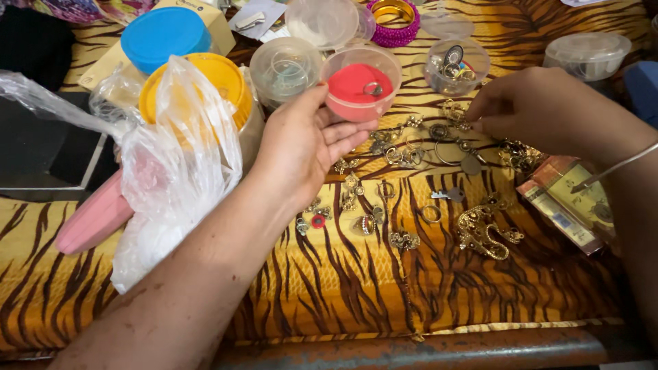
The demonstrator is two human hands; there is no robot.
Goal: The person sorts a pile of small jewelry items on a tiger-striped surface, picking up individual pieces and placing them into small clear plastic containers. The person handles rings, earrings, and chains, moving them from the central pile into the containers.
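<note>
My left hand (301, 140) cups the small clear tub (361, 89), ring (372, 88) inside; right hand (531, 109) grip pinches into the jewellery pile (439, 137), just right of the tub.

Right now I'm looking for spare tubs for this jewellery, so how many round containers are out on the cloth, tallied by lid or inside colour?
Blue-lidded tub: 1
Yellow-lidded jar: 1
Small clear tub with a red inside, held in the left hand: 1
Clear or whitish plastic tubs: 3
Total: 6
The right hand holds none; it picks at the loose jewellery.
</note>
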